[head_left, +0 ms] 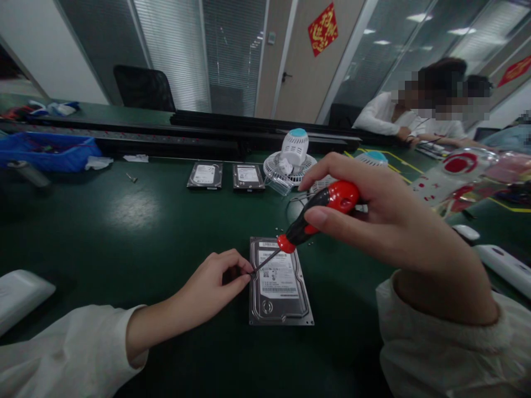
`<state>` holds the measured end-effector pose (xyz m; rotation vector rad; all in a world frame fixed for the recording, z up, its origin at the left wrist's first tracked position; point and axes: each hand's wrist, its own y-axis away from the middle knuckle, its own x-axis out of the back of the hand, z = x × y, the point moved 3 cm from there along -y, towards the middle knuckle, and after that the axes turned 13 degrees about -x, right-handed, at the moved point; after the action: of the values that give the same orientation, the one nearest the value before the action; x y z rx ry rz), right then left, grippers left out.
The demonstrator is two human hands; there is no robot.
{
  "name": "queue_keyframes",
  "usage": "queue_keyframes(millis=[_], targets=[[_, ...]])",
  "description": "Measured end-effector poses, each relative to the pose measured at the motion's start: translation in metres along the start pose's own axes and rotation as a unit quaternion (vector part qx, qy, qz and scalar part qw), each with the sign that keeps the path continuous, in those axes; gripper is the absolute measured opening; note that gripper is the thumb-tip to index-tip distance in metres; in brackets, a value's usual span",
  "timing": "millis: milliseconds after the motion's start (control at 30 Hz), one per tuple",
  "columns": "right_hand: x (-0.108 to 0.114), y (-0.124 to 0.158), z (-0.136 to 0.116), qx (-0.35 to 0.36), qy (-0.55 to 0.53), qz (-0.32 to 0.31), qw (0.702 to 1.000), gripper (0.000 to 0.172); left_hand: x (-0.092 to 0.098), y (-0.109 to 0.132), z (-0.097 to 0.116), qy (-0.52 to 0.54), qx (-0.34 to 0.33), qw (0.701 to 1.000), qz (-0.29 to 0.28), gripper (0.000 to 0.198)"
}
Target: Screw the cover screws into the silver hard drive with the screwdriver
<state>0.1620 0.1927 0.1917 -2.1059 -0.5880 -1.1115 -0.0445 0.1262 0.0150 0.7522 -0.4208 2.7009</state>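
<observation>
A hard drive (277, 307) with a white label lies flat on the green table in front of me. My right hand (373, 215) grips a red and black screwdriver (309, 221) by its handle. The shaft slants down to the left, and its tip meets the drive's left edge. There, the thumb and forefinger of my left hand (219, 279) are pinched together around the tip; whatever sits between them is too small to make out. Several small screws (279, 229) lie just beyond the drive's far edge.
Two more hard drives (205, 176) lie farther back, beside a white fan (295, 149) with its grille. A blue bin (50, 152) stands at the back left. A clear bottle (460, 174) is at the right. Co-workers (435, 105) sit across the table.
</observation>
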Motion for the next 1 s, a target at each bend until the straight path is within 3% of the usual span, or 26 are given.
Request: queue_keyframes(millis=[133, 233, 467, 633, 867, 1000], targets=[[-0.0012, -0.0009, 0.0015, -0.002, 0.004, -0.006, 1.0, 0.024, -0.0004, 0.0005, -0.0004, 0.003, 0.001, 1.0, 0.005, 0.014], [-0.0021, -0.0007, 0.002, 0.014, -0.016, -0.021, 1.0, 0.03, -0.0008, 0.0009, -0.0014, 0.002, 0.001, 1.0, 0.005, 0.014], [-0.005, -0.0029, 0.0039, -0.027, -0.017, 0.012, 0.999, 0.031, -0.0006, -0.0002, 0.0006, -0.001, -0.003, 1.0, 0.005, 0.012], [-0.0057, -0.0018, 0.0018, 0.012, -0.073, -0.019, 0.997, 0.033, -0.0006, 0.0001, -0.0001, -0.008, -0.001, 1.0, 0.005, 0.014], [-0.0062, -0.0072, 0.0078, -0.03, -0.008, 0.034, 0.999, 0.033, -0.0007, 0.0004, -0.0024, -0.009, -0.002, 1.0, 0.004, 0.014], [-0.0056, -0.0053, 0.0072, -0.027, -0.032, 0.007, 0.999, 0.027, -0.002, 0.0016, -0.0051, -0.009, -0.002, 1.0, 0.004, 0.015]])
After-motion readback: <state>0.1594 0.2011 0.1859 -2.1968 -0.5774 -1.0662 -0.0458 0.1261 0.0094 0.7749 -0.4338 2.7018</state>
